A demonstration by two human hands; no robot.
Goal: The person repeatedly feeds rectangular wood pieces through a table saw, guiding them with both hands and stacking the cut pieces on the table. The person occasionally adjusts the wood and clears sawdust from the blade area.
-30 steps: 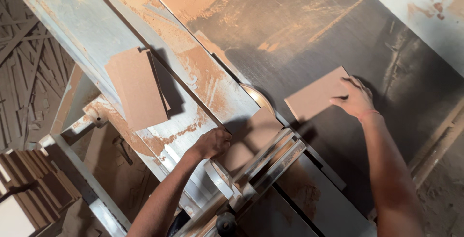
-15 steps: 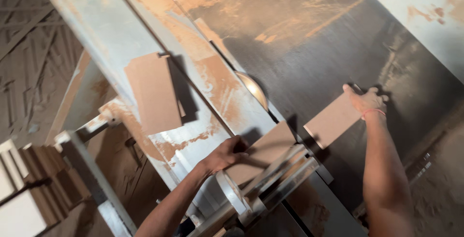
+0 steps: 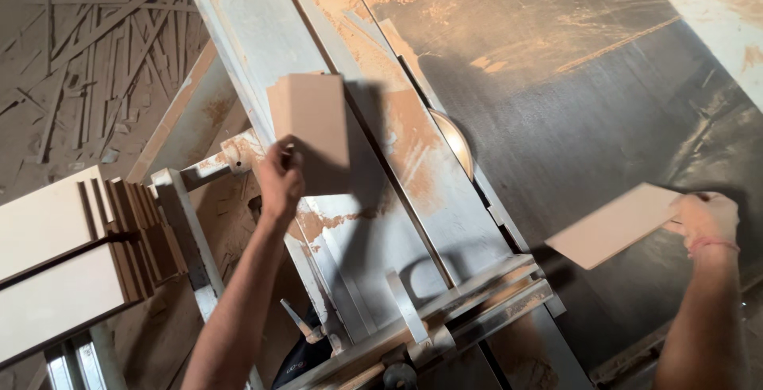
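Left hand (image 3: 280, 179) is gripping the edge of a tan board piece (image 3: 311, 130) over the saw table (image 3: 556, 120); right hand (image 3: 706, 219) is grasping a second tan panel (image 3: 613, 225) beside the blade (image 3: 455, 142).

The work surface is a table saw (image 3: 556, 120) with a dark top heavily dusted in tan sawdust. A circular blade (image 3: 455, 142) rises through a slot near the centre. A pale grey metal sliding carriage (image 3: 262, 32) runs alongside the dark top, with a metal crosscut fence (image 3: 445, 310) lying across the near end. To the left, the floor (image 3: 79, 56) is littered with thin wood offcuts and dust. A stack of light-faced boards (image 3: 63, 255) stands at the lower left. Lighting is warm and uneven, casting hard shadows.
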